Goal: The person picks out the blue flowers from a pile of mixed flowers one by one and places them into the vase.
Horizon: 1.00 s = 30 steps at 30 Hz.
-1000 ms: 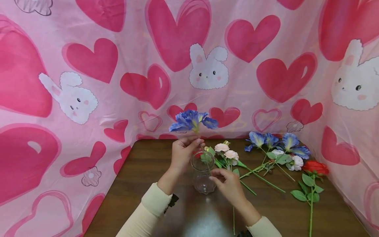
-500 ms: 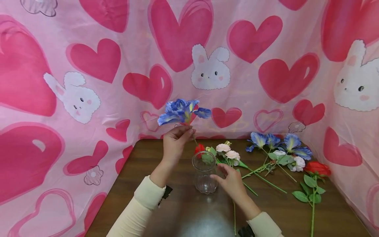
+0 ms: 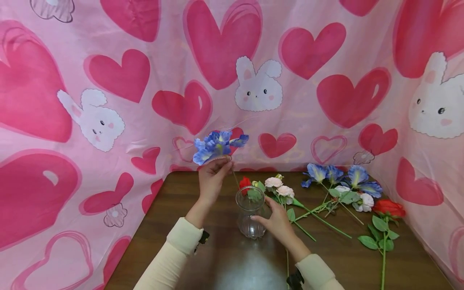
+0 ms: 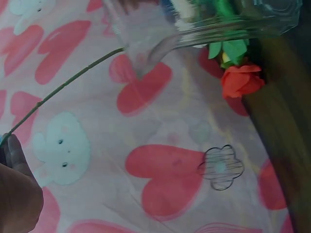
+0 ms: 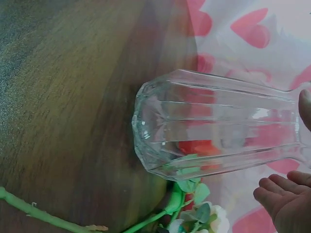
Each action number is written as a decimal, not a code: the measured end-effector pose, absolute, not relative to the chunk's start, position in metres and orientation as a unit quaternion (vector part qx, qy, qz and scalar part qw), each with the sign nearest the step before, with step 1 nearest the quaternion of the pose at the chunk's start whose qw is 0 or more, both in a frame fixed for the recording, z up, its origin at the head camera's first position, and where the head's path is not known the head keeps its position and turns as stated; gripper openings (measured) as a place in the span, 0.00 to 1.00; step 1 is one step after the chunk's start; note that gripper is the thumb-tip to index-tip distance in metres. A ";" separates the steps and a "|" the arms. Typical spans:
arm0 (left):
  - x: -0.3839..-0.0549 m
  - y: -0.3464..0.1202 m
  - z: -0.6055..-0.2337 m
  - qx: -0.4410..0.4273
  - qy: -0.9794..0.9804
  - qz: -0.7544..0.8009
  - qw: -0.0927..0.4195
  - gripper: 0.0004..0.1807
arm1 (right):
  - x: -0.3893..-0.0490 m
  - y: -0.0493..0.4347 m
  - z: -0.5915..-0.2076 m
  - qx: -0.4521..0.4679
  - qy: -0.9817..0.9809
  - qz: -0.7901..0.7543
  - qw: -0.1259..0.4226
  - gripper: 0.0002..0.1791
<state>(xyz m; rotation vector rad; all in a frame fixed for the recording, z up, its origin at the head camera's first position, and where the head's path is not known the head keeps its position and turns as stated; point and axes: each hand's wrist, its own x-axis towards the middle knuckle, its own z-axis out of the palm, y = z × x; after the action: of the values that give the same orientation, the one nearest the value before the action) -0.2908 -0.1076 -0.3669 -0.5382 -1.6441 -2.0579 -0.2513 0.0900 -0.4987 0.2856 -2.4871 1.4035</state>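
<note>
My left hand [image 3: 212, 183] pinches the stem of a blue iris [image 3: 219, 146] just under its bloom, above and left of the glass vase [image 3: 251, 226]. In the left wrist view the thin green stem [image 4: 65, 85] slants from the fingers up to the vase's mouth, where its lower end overlaps the glass. The clear ribbed vase stands upright on the table. My right hand [image 3: 277, 223] is at the vase's right side, thumb and fingers spread about its neck. The right wrist view shows the lower fingers [image 5: 284, 191] apart from the glass.
Behind the vase lies a red flower [image 3: 244, 184], with pale pink flowers [image 3: 273, 182] beside it. Farther right are several blue irises [image 3: 357, 176], white blooms [image 3: 366, 201] and a long-stemmed red rose [image 3: 388, 208] on the dark wooden table [image 3: 170, 225]. A pink heart-print cloth hangs behind.
My left hand has carried the iris leftward, up and then slightly down. My right fingers have left the area of the stem's lower end, spread, and come to the vase's neck.
</note>
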 end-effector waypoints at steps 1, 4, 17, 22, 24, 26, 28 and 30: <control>-0.292 -0.107 -0.369 -0.189 -0.597 -0.747 0.225 0.11 | -0.253 0.089 -0.500 0.100 -0.856 0.488 0.137 0.44; -0.294 -0.106 -0.376 -0.171 -0.607 -0.743 0.224 0.10 | -0.255 0.087 -0.505 0.104 -0.853 0.492 0.136 0.45; -0.301 -0.100 -0.403 -0.171 -0.603 -0.752 0.202 0.09 | -0.260 0.081 -0.521 0.107 -0.852 0.496 0.129 0.43; -0.305 -0.101 -0.410 -0.157 -0.614 -0.747 0.201 0.10 | -0.259 0.080 -0.522 0.108 -0.851 0.499 0.126 0.41; -0.305 -0.101 -0.412 -0.154 -0.618 -0.745 0.197 0.10 | -0.259 0.080 -0.522 0.110 -0.848 0.503 0.122 0.41; -0.305 -0.102 -0.414 -0.151 -0.618 -0.747 0.191 0.10 | -0.259 0.080 -0.522 0.112 -0.847 0.506 0.120 0.40; -0.304 -0.102 -0.414 -0.153 -0.617 -0.749 0.185 0.10 | -0.259 0.080 -0.523 0.115 -0.847 0.504 0.123 0.40; -0.302 -0.101 -0.412 -0.154 -0.618 -0.749 0.183 0.09 | -0.259 0.081 -0.524 0.117 -0.848 0.500 0.128 0.41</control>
<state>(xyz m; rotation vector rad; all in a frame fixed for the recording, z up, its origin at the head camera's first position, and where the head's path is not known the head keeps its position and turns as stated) -0.3020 -0.1013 -0.4118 -0.4355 -1.7433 -2.1129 -0.2594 0.0806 -0.5240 0.3408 -2.4685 1.4553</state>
